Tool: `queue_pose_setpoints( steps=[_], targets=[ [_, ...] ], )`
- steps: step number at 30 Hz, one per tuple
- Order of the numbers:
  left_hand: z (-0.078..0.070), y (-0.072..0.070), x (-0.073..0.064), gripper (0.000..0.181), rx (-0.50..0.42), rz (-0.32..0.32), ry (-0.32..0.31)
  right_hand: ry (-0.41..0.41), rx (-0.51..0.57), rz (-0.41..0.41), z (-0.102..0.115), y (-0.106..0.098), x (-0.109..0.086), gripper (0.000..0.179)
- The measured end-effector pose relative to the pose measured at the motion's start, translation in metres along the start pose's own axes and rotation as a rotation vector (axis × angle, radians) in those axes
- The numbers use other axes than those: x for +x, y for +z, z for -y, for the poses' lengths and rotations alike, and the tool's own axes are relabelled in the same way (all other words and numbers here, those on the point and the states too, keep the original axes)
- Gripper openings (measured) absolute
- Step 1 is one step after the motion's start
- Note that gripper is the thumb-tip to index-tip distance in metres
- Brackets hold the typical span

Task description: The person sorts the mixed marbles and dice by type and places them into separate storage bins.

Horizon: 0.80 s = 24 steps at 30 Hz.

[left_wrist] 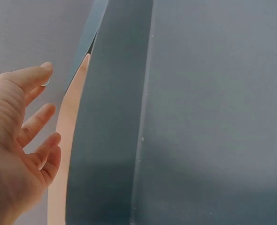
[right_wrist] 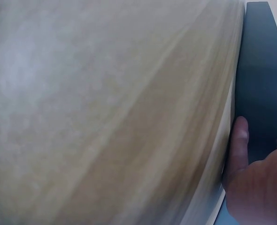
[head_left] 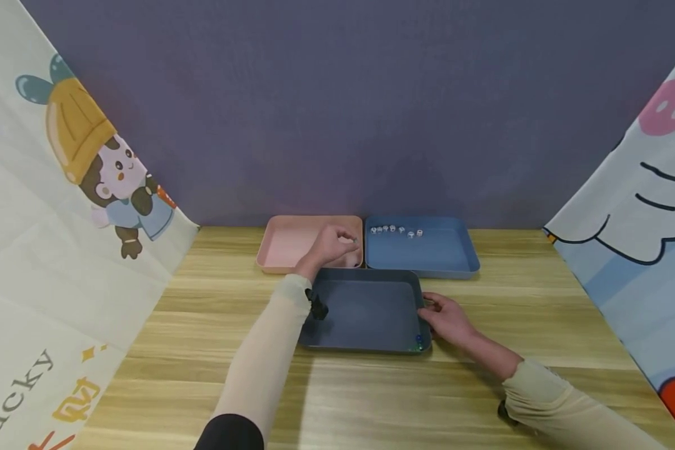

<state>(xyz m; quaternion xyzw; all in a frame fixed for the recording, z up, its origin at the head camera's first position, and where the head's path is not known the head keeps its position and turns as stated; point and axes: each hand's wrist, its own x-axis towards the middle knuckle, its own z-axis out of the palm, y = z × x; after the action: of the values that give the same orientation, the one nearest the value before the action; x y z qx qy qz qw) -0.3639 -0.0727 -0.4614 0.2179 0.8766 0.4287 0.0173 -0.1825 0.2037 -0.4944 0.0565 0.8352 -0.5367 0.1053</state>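
Over the pink tray (head_left: 281, 244), my left hand (head_left: 330, 245) pinches a small clear, glassy piece (left_wrist: 45, 83) between thumb and forefinger. The other fingers of that hand are loosely bent. Most of the piece is hidden by the fingertips. My right hand (head_left: 449, 320) grips the right wall of the dark grey tray (head_left: 365, 312), thumb at the rim and a finger along the outer side in the right wrist view. Small blue and green shiny pieces (head_left: 419, 340) lie in that tray's near right corner.
A blue tray (head_left: 444, 250) stands behind the dark one, beside the pink tray, with several white dice (head_left: 392, 229) along its far side. The wooden table (head_left: 202, 312) meets a dark backdrop (head_left: 337, 112). Printed cloths (head_left: 45, 219) hang at both sides.
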Motion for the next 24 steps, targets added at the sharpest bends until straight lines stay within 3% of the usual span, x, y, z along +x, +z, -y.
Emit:
queue_pose_setpoints(
  steps=[8, 24],
  targets=[
    [-0.0020, 0.0023, -0.0021, 0.015, 0.005, 0.023, -0.015, -0.001, -0.002, 0.024, 0.0008, -0.0017, -0.0014, 0.055],
    [0.0013, 0.0062, -0.0005, 0.020, 0.000, 0.060, 0.018, 0.004, 0.006, 0.021, -0.0013, -0.0009, 0.0003, 0.055]
  ],
)
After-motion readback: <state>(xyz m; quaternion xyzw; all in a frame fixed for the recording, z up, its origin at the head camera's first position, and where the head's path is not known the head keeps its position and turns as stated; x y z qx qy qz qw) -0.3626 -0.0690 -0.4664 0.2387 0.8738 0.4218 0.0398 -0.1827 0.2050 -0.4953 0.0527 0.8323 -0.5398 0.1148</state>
